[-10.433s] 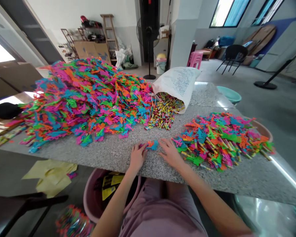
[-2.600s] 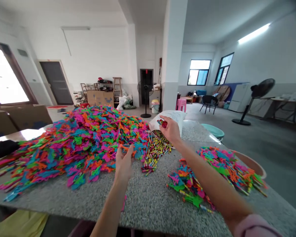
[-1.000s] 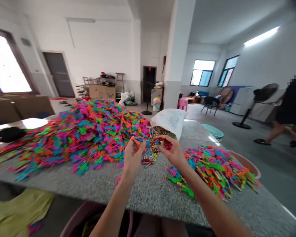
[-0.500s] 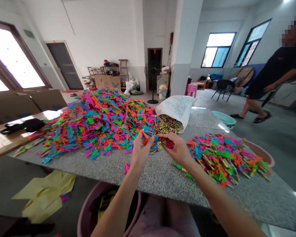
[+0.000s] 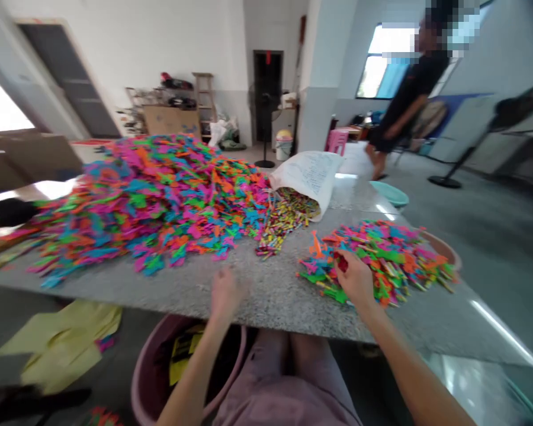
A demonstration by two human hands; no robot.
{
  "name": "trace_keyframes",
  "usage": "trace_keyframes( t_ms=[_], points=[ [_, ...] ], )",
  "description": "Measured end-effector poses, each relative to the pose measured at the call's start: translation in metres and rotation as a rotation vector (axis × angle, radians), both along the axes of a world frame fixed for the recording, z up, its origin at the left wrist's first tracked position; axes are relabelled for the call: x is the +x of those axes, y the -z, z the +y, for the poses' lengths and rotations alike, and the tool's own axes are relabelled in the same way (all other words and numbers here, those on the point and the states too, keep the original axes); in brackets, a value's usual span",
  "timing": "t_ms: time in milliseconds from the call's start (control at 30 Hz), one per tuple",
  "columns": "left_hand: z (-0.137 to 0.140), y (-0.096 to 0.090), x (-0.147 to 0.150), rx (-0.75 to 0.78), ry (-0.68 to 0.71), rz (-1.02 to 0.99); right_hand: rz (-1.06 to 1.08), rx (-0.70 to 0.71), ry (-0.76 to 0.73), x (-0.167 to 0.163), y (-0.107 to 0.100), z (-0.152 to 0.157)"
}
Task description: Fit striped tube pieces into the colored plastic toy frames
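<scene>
My left hand (image 5: 225, 293) is over the bare near part of the stone-topped table (image 5: 275, 299), smeared by motion, and its fingers cannot be made out. Curled at the near left edge of the smaller pile (image 5: 395, 254), my right hand (image 5: 357, 281) has small dark red pieces (image 5: 341, 263) in its fingers. That pile mixes bright plastic pieces with striped sticks. An orange plastic piece (image 5: 316, 244) lies just left of the right fingertips. To the left rises a big heap of colourful plastic pieces (image 5: 160, 201). Short striped sticks (image 5: 284, 222) spill from a white sack (image 5: 311, 174).
A pink tub (image 5: 140, 378) with yellow and black stuff stands below the table edge, left of my legs. Yellow sheets (image 5: 66, 349) lie on the floor. A teal basin (image 5: 391, 194) sits beyond the table. A person in dark clothes (image 5: 404, 100) is at the back right.
My hands, close together before the sack earlier, have parted: the left came back toward me, the right moved to the smaller pile. The view shifted, and the person at the back moved left.
</scene>
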State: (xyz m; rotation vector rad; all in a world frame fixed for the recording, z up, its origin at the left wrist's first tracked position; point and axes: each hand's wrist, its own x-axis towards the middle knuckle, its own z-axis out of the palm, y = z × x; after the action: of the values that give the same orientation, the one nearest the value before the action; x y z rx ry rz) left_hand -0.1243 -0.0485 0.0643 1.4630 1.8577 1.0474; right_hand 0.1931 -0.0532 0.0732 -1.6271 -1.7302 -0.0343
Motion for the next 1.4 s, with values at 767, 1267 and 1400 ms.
trace_keyframes(
  t_ms=[767, 1267, 1400],
  points=[
    [-0.029, -0.042, 0.051, -0.003, 0.246, -1.111, 0.714, -0.217, -0.475, -0.119, -0.034, -0.025],
    [-0.028, -0.038, 0.058, 0.010, 0.215, -1.041, 0.547, -0.121, -0.401, -0.111, -0.025, -0.024],
    [-0.030, -0.033, 0.065, 0.048, 0.089, -1.062, 0.445, -0.045, -0.387, -0.113, -0.019, -0.025]
  ],
)
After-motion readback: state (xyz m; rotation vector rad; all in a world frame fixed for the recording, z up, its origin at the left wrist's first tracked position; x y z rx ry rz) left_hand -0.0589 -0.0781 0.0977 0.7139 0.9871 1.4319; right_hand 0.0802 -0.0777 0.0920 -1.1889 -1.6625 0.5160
